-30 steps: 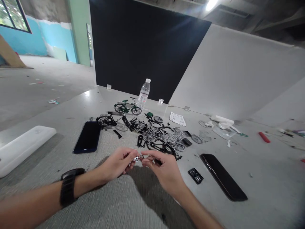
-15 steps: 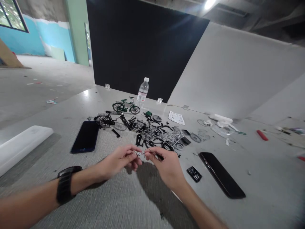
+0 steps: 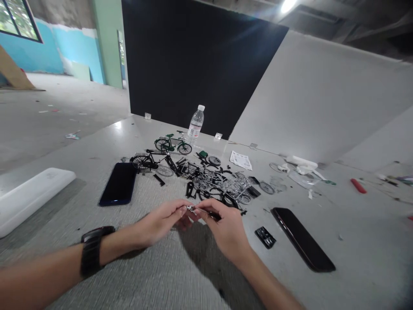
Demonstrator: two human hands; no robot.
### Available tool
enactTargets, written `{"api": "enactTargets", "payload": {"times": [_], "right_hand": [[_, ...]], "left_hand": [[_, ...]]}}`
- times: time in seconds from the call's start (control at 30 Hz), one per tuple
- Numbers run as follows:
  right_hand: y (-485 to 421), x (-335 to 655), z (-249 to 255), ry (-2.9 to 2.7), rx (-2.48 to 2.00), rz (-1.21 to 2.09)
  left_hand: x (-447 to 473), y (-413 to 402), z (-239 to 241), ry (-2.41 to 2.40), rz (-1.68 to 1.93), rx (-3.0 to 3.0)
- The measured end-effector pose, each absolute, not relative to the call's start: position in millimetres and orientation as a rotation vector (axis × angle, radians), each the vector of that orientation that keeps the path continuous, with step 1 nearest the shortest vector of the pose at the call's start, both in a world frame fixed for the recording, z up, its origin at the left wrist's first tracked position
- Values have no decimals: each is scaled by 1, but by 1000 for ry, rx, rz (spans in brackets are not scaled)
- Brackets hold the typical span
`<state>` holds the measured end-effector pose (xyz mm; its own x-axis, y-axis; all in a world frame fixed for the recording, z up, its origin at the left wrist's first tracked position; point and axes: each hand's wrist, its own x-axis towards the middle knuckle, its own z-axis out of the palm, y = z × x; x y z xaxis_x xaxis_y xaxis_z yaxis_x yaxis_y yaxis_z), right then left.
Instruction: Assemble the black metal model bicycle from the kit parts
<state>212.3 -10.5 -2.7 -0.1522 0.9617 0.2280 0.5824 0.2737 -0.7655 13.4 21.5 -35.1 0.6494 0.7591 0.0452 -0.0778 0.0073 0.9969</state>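
My left hand [image 3: 163,221] pinches a small silver metal part [image 3: 191,209] between thumb and fingers, above the near side of the table. Its exact kind is too small to tell. Close against it, my right hand [image 3: 228,230] is closed round a slim tool with a dark handle [image 3: 214,215], mostly covered by the fingers. The fingertips of both hands nearly meet at the silver part. Just beyond them lies a pile of silver and black model bicycle parts [image 3: 222,183]. Behind it stand a black model bicycle [image 3: 151,160] and a green model bicycle [image 3: 174,143].
A dark phone [image 3: 118,184] lies left, another phone [image 3: 303,239] right, beside a small black parts tray [image 3: 265,237]. A water bottle [image 3: 195,125] stands at the back near paper sheets [image 3: 241,160]. A long white object [image 3: 35,196] rests far left; plastic wrapping [image 3: 301,174] lies right.
My left hand has shifted slightly right, and its fingers have closed in nearer to the right hand around the silver part. The whole view has shifted a little.
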Motion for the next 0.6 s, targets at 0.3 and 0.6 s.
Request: {"api": "enactTargets", "payload": {"times": [0.3,0.6], "right_hand": [[-10,214,-4,-1799,-1482,709],[-10,214,-2,-1917,-1459,520]], "left_hand": [[11,22,-39,563,679,1481],[11,19,-26,594,667,1518]]}}
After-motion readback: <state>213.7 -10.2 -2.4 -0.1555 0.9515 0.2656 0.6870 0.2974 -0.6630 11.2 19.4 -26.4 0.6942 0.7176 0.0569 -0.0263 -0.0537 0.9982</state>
